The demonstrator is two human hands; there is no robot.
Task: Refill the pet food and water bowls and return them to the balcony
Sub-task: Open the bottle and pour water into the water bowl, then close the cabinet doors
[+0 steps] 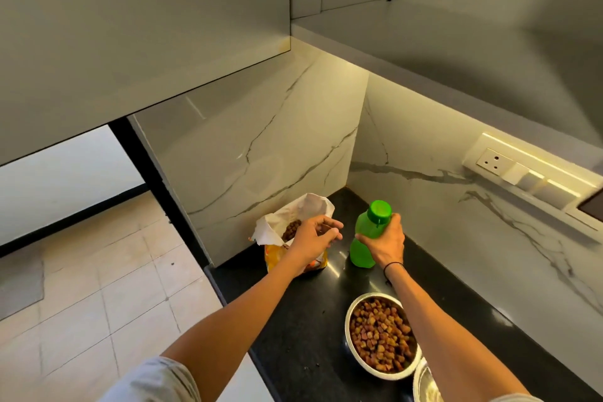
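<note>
While the right hand (383, 243) grips the bottle (368, 235) just below its cap, the bottle stands upright on the counter (303, 320) — long axis vertical, well behind the food bowl (380, 334). That bowl is full; a second bowl (424, 383) touches its near side, contents unclear. Left of the bottle, the left hand (315, 237) hovers loosely curled, empty, over the bag (293, 232). Water likely comes next — the right hand already has it.

Counter: black stone countertop (293, 330), lower centre
Backsplash: white marble with grey veins (261, 153), centre
Socket panel: cream switches (522, 170), right
Cabinets: grey (130, 26), upper left
Floor: beige tiles (98, 287), lower left
</note>
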